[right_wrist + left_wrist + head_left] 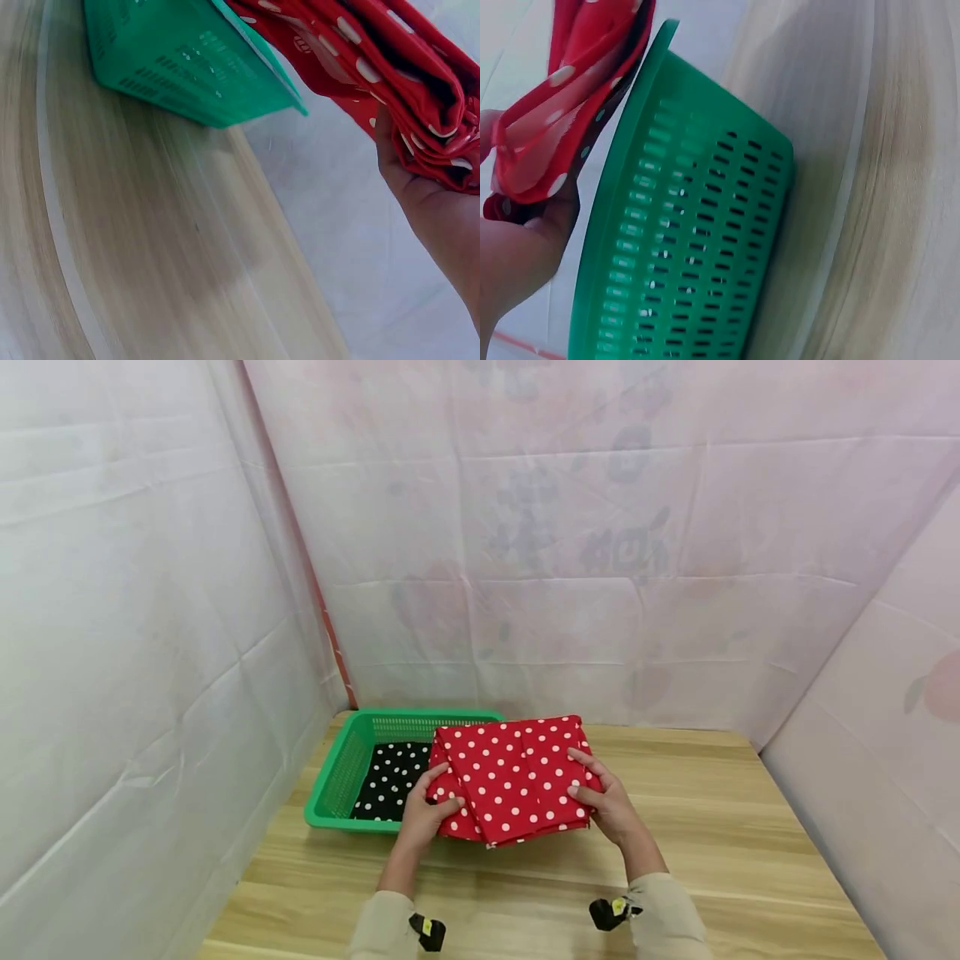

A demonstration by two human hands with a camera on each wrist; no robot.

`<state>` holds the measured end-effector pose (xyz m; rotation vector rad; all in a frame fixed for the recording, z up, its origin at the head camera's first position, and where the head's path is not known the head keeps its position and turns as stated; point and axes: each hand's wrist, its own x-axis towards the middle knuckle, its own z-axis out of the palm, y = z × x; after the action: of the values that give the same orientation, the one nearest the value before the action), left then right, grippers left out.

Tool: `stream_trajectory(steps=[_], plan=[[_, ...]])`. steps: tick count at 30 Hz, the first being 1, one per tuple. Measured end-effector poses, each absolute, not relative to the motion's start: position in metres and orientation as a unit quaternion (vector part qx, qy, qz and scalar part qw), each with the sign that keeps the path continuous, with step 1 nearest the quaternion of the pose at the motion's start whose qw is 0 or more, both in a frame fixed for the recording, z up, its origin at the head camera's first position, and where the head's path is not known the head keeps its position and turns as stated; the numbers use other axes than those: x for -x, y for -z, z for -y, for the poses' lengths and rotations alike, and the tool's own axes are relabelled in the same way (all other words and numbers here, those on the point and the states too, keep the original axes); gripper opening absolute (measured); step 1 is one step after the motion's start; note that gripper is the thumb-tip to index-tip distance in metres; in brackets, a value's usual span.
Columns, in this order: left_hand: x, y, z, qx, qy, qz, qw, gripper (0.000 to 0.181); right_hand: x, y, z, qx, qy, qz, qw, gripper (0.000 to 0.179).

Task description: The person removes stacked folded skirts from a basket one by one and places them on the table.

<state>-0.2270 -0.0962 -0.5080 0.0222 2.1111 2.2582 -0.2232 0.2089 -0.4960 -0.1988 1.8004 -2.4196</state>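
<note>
A red cloth with white polka dots (517, 777), folded into a thick layered bundle, is held up between both hands over the right side of a green basket (337, 777). My left hand (426, 810) grips its left end, thumb on top and fingers beneath. On the opposite end, my right hand (611, 802) pinches the folds, with the thumb and a finger showing on top. Stacked layers of the red cloth (420, 90) show at its edge in the right wrist view. Inside the basket lies a black cloth with white dots (390, 781), partly hidden behind the red one.
The basket, with slotted walls (697, 225), stands on a wood-grain table (675, 827) at the back left. White printed sheets (562, 527) hang behind and along both sides. Small black devices (427, 932) sit at both wrists.
</note>
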Motion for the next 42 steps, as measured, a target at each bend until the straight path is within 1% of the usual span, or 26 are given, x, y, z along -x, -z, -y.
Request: stream_trajectory(steps=[6,12,14,20,23,29,33,38,42], plan=[[0.229,0.486,0.077,-0.036,-0.705,-0.707,0.033,0.056,0.227,0.497,-0.231,0.025,0.804,-0.593,0.036,0.061],[0.239,0.487,0.056,-0.029,-0.717,-0.696,0.03,0.047,0.228,0.5,-0.248,-0.001,0.8,-0.6,0.018,0.057],[0.242,0.486,0.048,-0.022,-0.719,-0.694,0.033,0.05,0.23,0.5,-0.254,-0.004,0.8,-0.599,0.013,0.056],[0.263,0.506,0.028,-0.031,-0.71,-0.702,0.052,0.064,0.235,0.501,-0.271,-0.015,0.804,-0.595,0.009,0.057],[0.271,0.51,0.015,-0.027,-0.693,-0.719,0.05,0.062,0.237,0.502,-0.28,-0.028,0.805,-0.593,0.007,0.058],[0.282,0.509,-0.016,0.007,-0.689,-0.725,0.02,0.053,0.24,0.507,-0.3,-0.055,0.844,-0.533,0.009,0.055],[0.289,0.512,-0.033,0.009,-0.692,-0.721,0.006,0.053,0.242,0.512,-0.31,-0.057,0.88,-0.472,0.012,0.056],[0.292,0.511,-0.049,0.003,-0.693,-0.721,0.017,0.057,0.244,0.518,-0.321,-0.066,0.903,-0.424,0.008,0.054],[0.291,0.511,-0.062,0.015,-0.695,-0.718,0.028,0.056,0.248,0.52,-0.327,-0.085,0.912,-0.401,0.008,0.052]])
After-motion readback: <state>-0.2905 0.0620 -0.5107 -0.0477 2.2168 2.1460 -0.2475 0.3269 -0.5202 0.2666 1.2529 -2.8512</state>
